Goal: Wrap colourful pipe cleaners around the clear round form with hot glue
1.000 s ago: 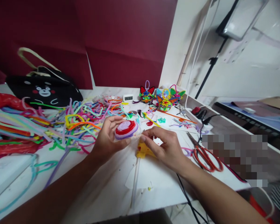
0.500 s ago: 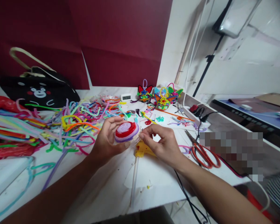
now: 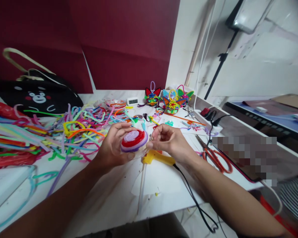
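Note:
My left hand [image 3: 109, 147] cups a round ball [image 3: 134, 139] coiled with lilac, red and purple pipe cleaner. Its thumb presses the lower side and the fingers curl round the far side. At the ball's right edge my right hand [image 3: 172, 142] has thumb and forefinger in a pinch. Whatever lies between those fingertips is too small to name. Just below the right hand a yellow glue gun [image 3: 161, 158] lies on the white table, with a clear glue stick [image 3: 142, 188] pointing toward me.
Loose pipe cleaners [image 3: 86, 122] heap up on the left, before a black bag [image 3: 37, 94]. Finished cat-face ornaments [image 3: 172, 105] stand at the back by a small digital clock [image 3: 132, 101]. Orange-handled scissors [image 3: 217, 160] lie right, near a power strip [image 3: 213, 125]. A black cord [image 3: 191, 191] hangs off the front edge.
My right hand has shifted slightly up and right, and its fingers are more curled. More of the glue gun shows now. The ball has tilted a little in my left hand.

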Available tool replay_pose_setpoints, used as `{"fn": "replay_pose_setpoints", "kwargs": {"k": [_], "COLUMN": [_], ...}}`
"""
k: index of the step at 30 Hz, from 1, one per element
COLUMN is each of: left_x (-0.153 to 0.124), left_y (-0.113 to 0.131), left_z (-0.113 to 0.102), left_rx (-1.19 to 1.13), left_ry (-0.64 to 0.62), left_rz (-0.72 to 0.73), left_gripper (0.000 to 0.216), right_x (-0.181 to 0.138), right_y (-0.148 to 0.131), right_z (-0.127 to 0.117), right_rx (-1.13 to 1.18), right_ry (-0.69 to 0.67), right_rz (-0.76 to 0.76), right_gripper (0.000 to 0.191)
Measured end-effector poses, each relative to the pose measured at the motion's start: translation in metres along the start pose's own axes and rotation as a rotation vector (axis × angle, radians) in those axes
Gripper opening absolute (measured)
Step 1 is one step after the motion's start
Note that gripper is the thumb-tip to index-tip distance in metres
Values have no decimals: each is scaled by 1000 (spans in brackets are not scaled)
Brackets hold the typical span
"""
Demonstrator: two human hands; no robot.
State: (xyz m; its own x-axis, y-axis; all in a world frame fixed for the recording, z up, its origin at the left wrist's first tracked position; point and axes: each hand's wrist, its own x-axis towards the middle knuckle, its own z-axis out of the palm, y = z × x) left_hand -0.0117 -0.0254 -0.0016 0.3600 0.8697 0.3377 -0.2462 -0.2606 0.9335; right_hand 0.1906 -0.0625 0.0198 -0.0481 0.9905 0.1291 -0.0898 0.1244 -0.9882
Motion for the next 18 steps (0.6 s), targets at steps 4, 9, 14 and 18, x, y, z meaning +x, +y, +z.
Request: {"fn": "replay_pose_setpoints", "kwargs": {"k": [4,9,14,18], "left_x": [2,3,3,6], "left_y": [0,-2,-4,-6], "left_z": [-7,-10,-9,-11], "left_rx": [2,-68,-143,-165], "left_ry": [-87,-210,-204,-251], "left_rz": [-73,-88,-144,-159], "left_gripper": [77,74,73,79], "right_x": [2,5,8,8], "right_y": [1,4,9,10], "right_z": [-4,-5,-6,-6], "right_rx": [11,181,284,322], "right_ry": [12,-96,-143,-159], "right_rz": [43,112,163,213], "right_gripper": [58,57,61,64]}}
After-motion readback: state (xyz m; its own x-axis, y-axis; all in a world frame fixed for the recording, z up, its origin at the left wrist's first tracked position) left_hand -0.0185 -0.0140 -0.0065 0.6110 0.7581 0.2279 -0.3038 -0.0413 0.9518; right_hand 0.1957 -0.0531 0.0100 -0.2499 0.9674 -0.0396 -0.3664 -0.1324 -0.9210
